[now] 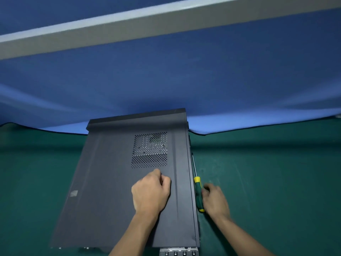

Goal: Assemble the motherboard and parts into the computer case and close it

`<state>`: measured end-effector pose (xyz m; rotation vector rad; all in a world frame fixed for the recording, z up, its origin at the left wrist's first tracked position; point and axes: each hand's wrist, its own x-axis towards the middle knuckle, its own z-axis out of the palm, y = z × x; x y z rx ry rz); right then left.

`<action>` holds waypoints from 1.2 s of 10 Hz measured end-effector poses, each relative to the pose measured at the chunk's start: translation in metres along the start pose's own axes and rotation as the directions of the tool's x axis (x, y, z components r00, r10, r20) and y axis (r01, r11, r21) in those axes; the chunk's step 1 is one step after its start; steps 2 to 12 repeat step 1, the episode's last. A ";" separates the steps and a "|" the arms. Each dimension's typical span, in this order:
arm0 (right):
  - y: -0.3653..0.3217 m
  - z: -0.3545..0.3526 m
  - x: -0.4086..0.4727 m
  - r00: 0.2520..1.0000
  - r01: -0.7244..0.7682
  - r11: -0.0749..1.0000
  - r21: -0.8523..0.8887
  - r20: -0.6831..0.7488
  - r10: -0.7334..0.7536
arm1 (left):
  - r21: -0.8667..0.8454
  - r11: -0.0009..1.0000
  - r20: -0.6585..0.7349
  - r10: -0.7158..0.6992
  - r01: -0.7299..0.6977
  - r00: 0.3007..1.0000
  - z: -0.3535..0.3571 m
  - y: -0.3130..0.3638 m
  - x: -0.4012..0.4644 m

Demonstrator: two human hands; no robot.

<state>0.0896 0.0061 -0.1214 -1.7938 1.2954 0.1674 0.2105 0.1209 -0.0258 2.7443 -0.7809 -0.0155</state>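
Case [114, 178] lies flat on the green surface [267, 172], dark side panel [103, 163] on top and covering it. Perforated vent [149, 150] sits in the panel's far right part; a small grey sticker [73, 193] near the left edge. Far end of the case touches the blue cloth [166, 80] that drapes behind the surface. At the near edge a strip of bare metal frame [178, 252] shows below the panel.

Left hand [150, 193] rests on the panel just below the vent, fingers curled under, holding nothing visible.

Screwdriver [199, 194], green and yellow handle, lies along the right side of the case, shaft pointing away. Right hand [215, 199] is at the handle, fingers bent against it; blurred, so cannot tell whether it actually grips the handle or only touches it.
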 end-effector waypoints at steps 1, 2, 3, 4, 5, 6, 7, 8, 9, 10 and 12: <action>0.017 0.000 -0.016 1.000 -0.030 0.999 0.018 0.006 0.030 | -0.031 0.999 0.049 -0.027 0.028 0.998 0.000 -0.002 -0.002; 0.017 0.000 -0.016 1.000 -0.030 0.999 0.018 0.006 0.030 | -0.031 0.999 0.049 -0.027 0.028 0.998 0.000 -0.002 -0.002; 0.017 0.000 -0.016 1.000 -0.030 0.999 0.018 0.006 0.030 | -0.031 0.999 0.049 -0.027 0.028 0.998 0.000 -0.002 -0.002; 0.017 0.000 -0.016 1.000 -0.030 0.999 0.018 0.006 0.030 | -0.031 0.999 0.049 -0.027 0.028 0.998 0.000 -0.002 -0.002; 0.017 0.000 -0.016 1.000 -0.030 0.999 0.018 0.006 0.030 | -0.031 0.999 0.049 -0.027 0.028 0.998 0.000 -0.002 -0.002; 0.017 0.000 -0.016 1.000 -0.030 0.999 0.018 0.006 0.030 | -0.031 0.999 0.049 -0.027 0.028 0.998 0.000 -0.002 -0.002; 0.017 0.000 -0.016 1.000 -0.030 0.999 0.018 0.006 0.030 | -0.031 0.999 0.049 -0.027 0.028 0.998 0.000 -0.002 -0.002; 0.017 0.000 -0.016 1.000 -0.030 0.999 0.018 0.006 0.030 | -0.031 0.999 0.049 -0.027 0.028 0.998 0.000 -0.002 -0.002; 0.017 0.000 -0.016 1.000 -0.030 0.999 0.018 0.006 0.030 | -0.031 0.999 0.049 -0.027 0.028 0.998 0.000 -0.002 -0.002; 0.017 0.000 -0.016 1.000 -0.030 0.999 0.018 0.006 0.030 | -0.031 0.999 0.049 -0.027 0.028 0.998 0.000 -0.002 -0.002; 0.017 0.000 -0.016 1.000 -0.030 0.999 0.018 0.006 0.030 | -0.031 0.999 0.049 -0.027 0.028 0.998 0.000 -0.002 -0.002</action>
